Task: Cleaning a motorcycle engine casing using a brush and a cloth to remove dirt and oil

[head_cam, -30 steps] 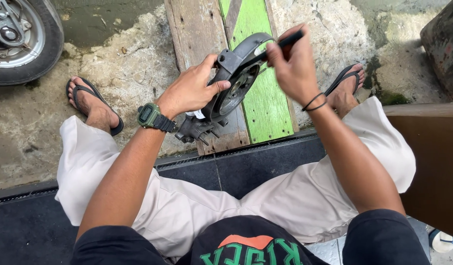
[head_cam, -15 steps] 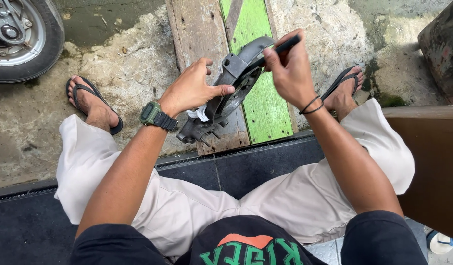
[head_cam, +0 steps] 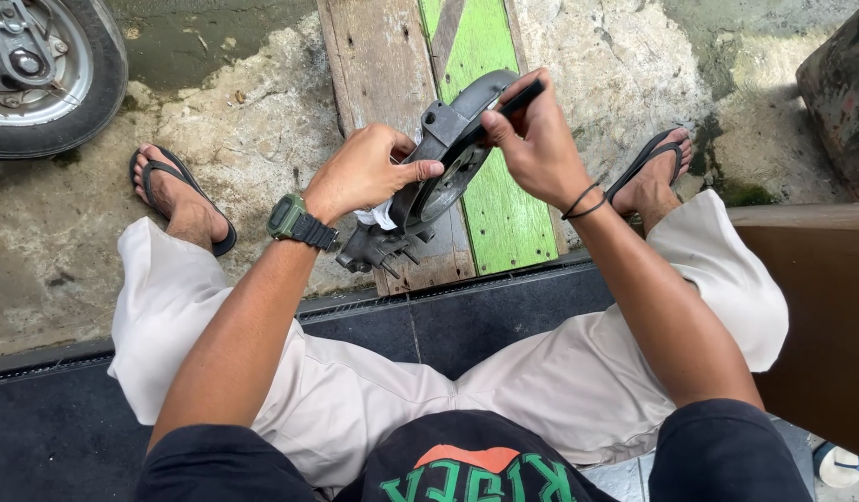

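Since half a second ago the part (head_cam: 439,172) has tipped a little more upright and the right hand (head_cam: 539,141) has slid slightly up its top edge; the left hand (head_cam: 366,172) has barely shifted, and feet and planks lie as they did. The left hand is closed around the part's left side, fingers curled over its back, thumb stretched flat across the round metal face, with a scrap of white cloth (head_cam: 381,216) bunched under the palm. The wrist carries a green watch (head_cam: 290,218), the forearm running down and left to the body. The right hand is pinched shut on a thin black tool (head_cam: 521,96), whose tip lies against the part's upper rim; the knuckles are bent, the wrist cocked inward, with a black band (head_cam: 583,203) round it. The part, a dark curved housing with a shiny disc inside, is held in the air between both hands, tilted, above the grey plank (head_cam: 378,74) and the green plank (head_cam: 493,200), between the two sandalled feet. A wheel (head_cam: 53,79) stands at upper left.
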